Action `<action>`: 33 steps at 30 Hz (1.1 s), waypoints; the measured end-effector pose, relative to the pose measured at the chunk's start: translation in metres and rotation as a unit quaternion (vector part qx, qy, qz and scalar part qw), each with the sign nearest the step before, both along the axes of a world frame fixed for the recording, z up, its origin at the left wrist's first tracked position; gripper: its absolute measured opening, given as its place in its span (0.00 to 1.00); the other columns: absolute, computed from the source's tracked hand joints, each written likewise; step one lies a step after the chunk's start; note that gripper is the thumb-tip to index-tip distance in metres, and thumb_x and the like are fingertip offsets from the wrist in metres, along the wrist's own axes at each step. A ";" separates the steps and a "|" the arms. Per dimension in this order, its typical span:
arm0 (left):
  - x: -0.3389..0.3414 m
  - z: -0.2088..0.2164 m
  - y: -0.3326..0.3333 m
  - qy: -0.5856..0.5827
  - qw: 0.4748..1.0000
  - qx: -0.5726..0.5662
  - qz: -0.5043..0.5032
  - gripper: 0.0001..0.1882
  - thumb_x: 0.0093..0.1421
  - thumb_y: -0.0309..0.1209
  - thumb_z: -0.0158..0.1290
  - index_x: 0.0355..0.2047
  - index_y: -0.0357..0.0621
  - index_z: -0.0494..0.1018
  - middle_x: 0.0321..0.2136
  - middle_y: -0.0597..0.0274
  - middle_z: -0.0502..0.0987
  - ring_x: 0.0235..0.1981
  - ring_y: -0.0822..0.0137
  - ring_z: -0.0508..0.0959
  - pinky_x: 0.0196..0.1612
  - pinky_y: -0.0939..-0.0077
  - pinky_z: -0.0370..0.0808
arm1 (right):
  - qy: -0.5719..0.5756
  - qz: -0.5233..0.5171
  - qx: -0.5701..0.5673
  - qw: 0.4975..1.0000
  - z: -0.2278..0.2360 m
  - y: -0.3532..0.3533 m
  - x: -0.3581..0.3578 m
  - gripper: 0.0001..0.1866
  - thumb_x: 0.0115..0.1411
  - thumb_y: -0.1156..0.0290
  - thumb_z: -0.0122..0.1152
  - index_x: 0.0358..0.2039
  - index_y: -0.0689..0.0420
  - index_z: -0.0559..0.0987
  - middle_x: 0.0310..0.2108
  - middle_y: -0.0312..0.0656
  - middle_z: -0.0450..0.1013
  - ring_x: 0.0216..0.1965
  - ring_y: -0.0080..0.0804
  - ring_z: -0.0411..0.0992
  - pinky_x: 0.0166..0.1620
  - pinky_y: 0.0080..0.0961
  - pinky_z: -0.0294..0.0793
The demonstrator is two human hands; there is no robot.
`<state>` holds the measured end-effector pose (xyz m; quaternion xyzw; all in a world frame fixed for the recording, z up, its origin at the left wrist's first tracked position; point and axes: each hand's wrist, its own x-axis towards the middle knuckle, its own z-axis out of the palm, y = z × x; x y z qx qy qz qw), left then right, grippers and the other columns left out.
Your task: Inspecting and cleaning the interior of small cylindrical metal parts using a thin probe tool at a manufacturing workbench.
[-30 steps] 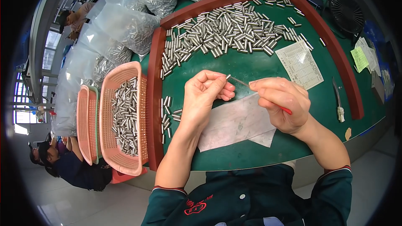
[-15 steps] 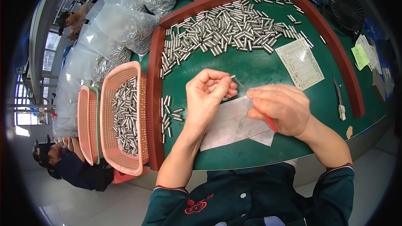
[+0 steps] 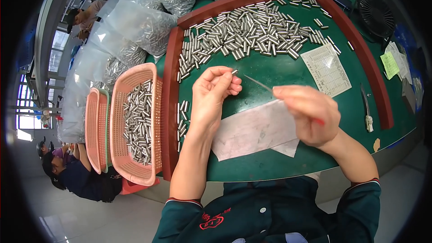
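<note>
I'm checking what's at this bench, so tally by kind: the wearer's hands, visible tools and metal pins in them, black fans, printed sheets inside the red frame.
Left hand and right hand: 2
Held thin tool: 1
Held metal pin: 1
Black fan: 1
Printed sheet: 1
Total: 6

From afar I watch my left hand [image 3: 212,86] pinching near frame centre; my right hand [image 3: 309,113], blurred, curls right of centre; both forearms [image 3: 191,159] slant inward.
</note>
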<state>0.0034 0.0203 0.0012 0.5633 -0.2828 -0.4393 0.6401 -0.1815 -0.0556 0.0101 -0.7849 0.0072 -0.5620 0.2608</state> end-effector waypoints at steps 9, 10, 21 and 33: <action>0.000 -0.004 0.000 0.185 0.978 0.008 -0.099 0.06 0.57 0.28 0.48 0.34 0.40 0.68 0.24 0.64 0.71 0.23 0.77 0.71 0.29 0.87 0.71 | -0.038 -0.022 0.096 0.994 -0.005 -0.003 0.002 0.07 0.50 0.84 0.53 0.31 0.65 0.70 0.27 0.49 0.73 0.27 0.35 0.74 0.27 0.20 0.74; 0.000 -0.004 0.000 0.184 0.978 0.010 -0.100 0.06 0.57 0.28 0.48 0.34 0.40 0.68 0.24 0.64 0.71 0.23 0.77 0.71 0.29 0.87 0.71 | -0.036 -0.022 0.092 0.995 -0.005 -0.003 0.003 0.07 0.50 0.84 0.53 0.31 0.65 0.70 0.27 0.49 0.73 0.27 0.35 0.74 0.27 0.20 0.74; -0.005 -0.001 0.000 0.147 0.984 0.026 -0.096 0.05 0.57 0.27 0.48 0.33 0.39 0.68 0.23 0.63 0.71 0.22 0.76 0.71 0.27 0.86 0.71 | -0.018 -0.028 0.051 0.998 -0.002 -0.005 0.003 0.08 0.49 0.85 0.55 0.31 0.65 0.70 0.26 0.49 0.73 0.24 0.36 0.74 0.24 0.20 0.73; 0.005 -0.002 0.001 0.109 0.992 0.030 -0.063 0.05 0.56 0.26 0.47 0.30 0.37 0.69 0.20 0.63 0.72 0.19 0.75 0.71 0.25 0.84 0.69 | -0.069 -0.001 0.234 0.970 0.008 -0.015 -0.010 0.05 0.57 0.84 0.45 0.35 0.67 0.68 0.30 0.46 0.71 0.30 0.28 0.71 0.36 0.20 0.73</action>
